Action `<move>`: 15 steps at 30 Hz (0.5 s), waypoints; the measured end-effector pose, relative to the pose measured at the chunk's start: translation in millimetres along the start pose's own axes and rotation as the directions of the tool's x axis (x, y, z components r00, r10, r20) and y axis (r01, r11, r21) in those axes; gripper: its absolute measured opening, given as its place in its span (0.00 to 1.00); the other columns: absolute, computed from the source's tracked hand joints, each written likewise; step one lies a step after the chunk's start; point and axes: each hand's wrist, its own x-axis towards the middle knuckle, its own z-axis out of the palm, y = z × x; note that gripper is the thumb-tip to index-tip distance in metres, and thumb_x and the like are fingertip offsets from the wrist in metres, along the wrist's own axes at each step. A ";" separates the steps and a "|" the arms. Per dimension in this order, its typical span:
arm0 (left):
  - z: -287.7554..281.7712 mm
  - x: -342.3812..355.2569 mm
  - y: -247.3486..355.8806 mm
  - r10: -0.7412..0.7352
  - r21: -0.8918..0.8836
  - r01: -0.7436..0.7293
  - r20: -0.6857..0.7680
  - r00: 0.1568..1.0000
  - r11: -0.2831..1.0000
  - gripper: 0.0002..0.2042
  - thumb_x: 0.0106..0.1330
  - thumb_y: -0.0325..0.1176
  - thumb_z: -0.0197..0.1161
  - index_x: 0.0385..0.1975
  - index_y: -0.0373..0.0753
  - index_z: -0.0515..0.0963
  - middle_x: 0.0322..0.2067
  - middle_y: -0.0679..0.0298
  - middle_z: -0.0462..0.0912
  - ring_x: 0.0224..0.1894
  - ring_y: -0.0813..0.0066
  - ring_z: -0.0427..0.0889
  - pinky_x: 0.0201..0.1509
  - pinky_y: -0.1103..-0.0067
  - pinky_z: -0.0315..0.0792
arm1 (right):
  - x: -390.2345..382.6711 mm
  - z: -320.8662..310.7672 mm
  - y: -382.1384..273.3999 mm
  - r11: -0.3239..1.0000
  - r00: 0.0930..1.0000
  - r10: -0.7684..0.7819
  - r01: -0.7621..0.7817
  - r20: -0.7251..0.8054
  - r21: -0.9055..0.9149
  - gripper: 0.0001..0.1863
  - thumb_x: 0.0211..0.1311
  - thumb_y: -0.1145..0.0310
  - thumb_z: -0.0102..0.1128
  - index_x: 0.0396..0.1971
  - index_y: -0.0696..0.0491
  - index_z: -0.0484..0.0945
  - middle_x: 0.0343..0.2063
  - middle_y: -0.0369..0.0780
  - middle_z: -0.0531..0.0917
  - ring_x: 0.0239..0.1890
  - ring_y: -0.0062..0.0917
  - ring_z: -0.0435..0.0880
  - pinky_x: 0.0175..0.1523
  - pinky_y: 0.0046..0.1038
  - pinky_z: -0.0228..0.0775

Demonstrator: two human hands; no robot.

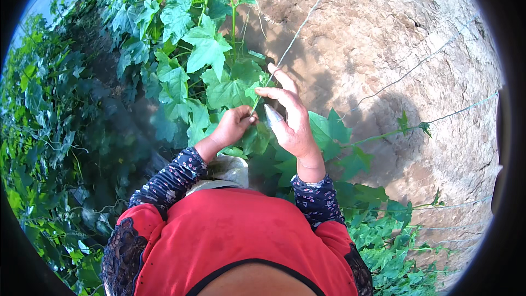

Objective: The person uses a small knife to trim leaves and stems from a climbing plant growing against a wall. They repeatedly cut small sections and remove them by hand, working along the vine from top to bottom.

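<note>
A thin green vine stem (253, 108) rises beside a taut pale string (298, 31) among broad lobed leaves (224, 89). My left hand (233, 126) is closed in a pinch on the stem. My right hand (290, 120) is just to its right with fingers apart, the index tip at a small leafy shoot (260, 86) by the string and another finger raised along the string. A pointed silvery metal cap (274, 115) sits on my right thumb.
Dense climbing foliage (60, 148) fills the left. A dry, cracked earth surface (427, 49) spans the right, crossed by several strings (416, 55), one carrying another vine (378, 135). A pale bag-like object (224, 170) shows at my waist. More leaves grow at lower right.
</note>
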 end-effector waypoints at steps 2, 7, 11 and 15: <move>-0.7 0.0 -2.5 0.007 -0.180 -0.019 -0.067 0.998 0.983 0.03 0.67 0.22 0.56 0.34 0.33 0.77 0.31 0.64 0.81 0.36 0.82 0.77 0.43 0.81 0.72 | 3.6 0.4 -3.1 0.985 0.997 -0.071 0.069 0.011 0.159 0.14 0.55 0.81 0.54 0.42 0.58 0.78 0.50 0.46 0.76 0.56 0.36 0.73 0.63 0.33 0.62; -10.4 -16.1 0.6 0.069 -0.216 -0.086 -0.086 0.994 0.973 0.07 0.68 0.19 0.51 0.39 0.31 0.78 0.34 0.63 0.81 0.39 0.75 0.79 0.49 0.79 0.73 | 5.4 -6.1 2.1 0.937 0.926 0.304 -0.249 -0.225 0.244 0.15 0.58 0.87 0.44 0.41 0.60 0.77 0.42 0.37 0.80 0.39 0.18 0.78 0.43 0.19 0.71; -14.7 -18.4 16.8 0.118 0.110 -0.135 0.151 0.981 0.985 0.07 0.66 0.23 0.55 0.39 0.36 0.78 0.30 0.56 0.81 0.34 0.59 0.81 0.39 0.71 0.74 | 10.4 -6.4 1.8 0.948 0.979 0.196 -0.172 -0.065 0.266 0.15 0.59 0.83 0.44 0.43 0.63 0.77 0.43 0.43 0.82 0.49 0.26 0.79 0.59 0.27 0.66; -18.5 -1.7 30.8 0.046 0.221 -0.091 0.200 0.979 0.971 0.07 0.67 0.28 0.54 0.40 0.34 0.77 0.26 0.55 0.81 0.31 0.56 0.82 0.36 0.69 0.74 | 12.7 0.0 -7.4 0.999 1.000 0.030 -0.030 0.001 -0.029 0.15 0.55 0.83 0.47 0.41 0.61 0.78 0.45 0.46 0.81 0.50 0.35 0.79 0.59 0.31 0.67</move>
